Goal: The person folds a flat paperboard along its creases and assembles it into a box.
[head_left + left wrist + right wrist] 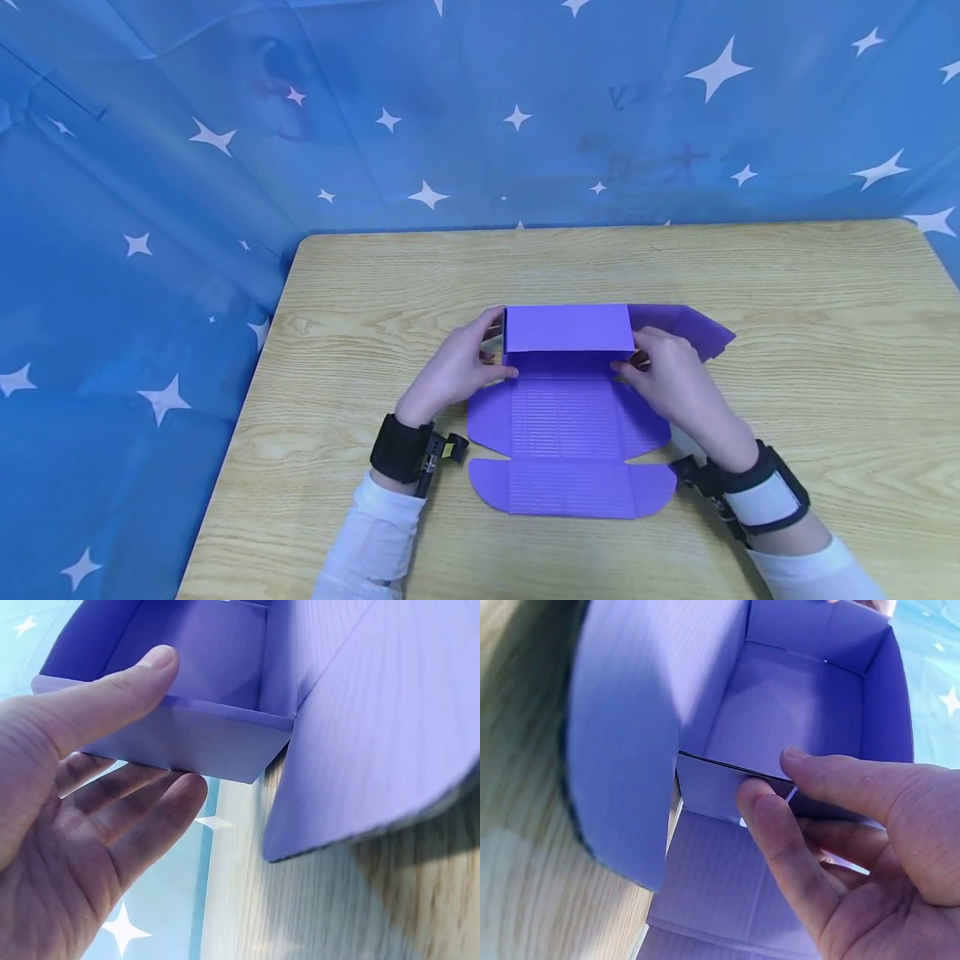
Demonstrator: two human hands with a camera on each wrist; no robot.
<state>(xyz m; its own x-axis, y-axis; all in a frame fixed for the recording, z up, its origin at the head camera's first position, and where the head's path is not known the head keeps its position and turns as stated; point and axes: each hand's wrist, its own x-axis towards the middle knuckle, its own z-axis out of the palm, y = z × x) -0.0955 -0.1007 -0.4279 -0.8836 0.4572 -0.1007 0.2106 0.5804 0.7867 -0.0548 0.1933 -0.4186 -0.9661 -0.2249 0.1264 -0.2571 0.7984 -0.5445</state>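
Note:
A purple cardboard box (567, 328), partly folded, stands on its back side, with its open inside facing the person. The left hand (455, 362) holds its left side wall (187, 739), thumb over the edge and fingers along the outside. At the other end, the right hand (672, 375) pinches the right side wall (716, 784) between thumb and fingers. Toward the person lies the ribbed lid panel (566, 417), flat with flaps at both sides. Beyond the right hand, an unfolded side flap (686, 325) sticks out to the right.
A wood-grain table (360, 283) bears the box. Behind and to the left of it hangs a blue cloth (465, 125) with white stars. Black straps with small cameras circle the left wrist (401, 450) and the right wrist (757, 492).

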